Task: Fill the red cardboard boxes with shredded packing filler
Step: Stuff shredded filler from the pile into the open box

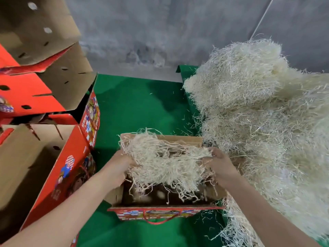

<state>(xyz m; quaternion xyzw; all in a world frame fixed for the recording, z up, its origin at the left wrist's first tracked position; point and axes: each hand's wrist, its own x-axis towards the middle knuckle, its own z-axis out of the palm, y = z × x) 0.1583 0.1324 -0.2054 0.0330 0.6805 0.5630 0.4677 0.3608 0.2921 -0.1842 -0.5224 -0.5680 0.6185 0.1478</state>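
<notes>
A big pale heap of shredded packing filler (pixel 258 113) fills the right side of the frame, spilling down to the lower right corner. Open red cardboard boxes (pixel 35 90) are piled at the left edge, brown inside, with printed panels on their outer sides. A green mat (pixel 138 107) covers the middle ground below a grey wall (pixel 160 29). At lower centre stands one open red box (pixel 165 210), just beside the heap, its dark inside showing under loose strands. Over its mouth hangs a wad of filler (pixel 165 163), stretched between the two hands, with its strands drooping into the box. The left hand (pixel 119 168) grasps the wad's left end, fingers buried in the strands; the right hand (pixel 220 166) grasps the right end, fingers curled round a bunch. A red cord handle (pixel 160 221) loops from the box's near wall.
</notes>
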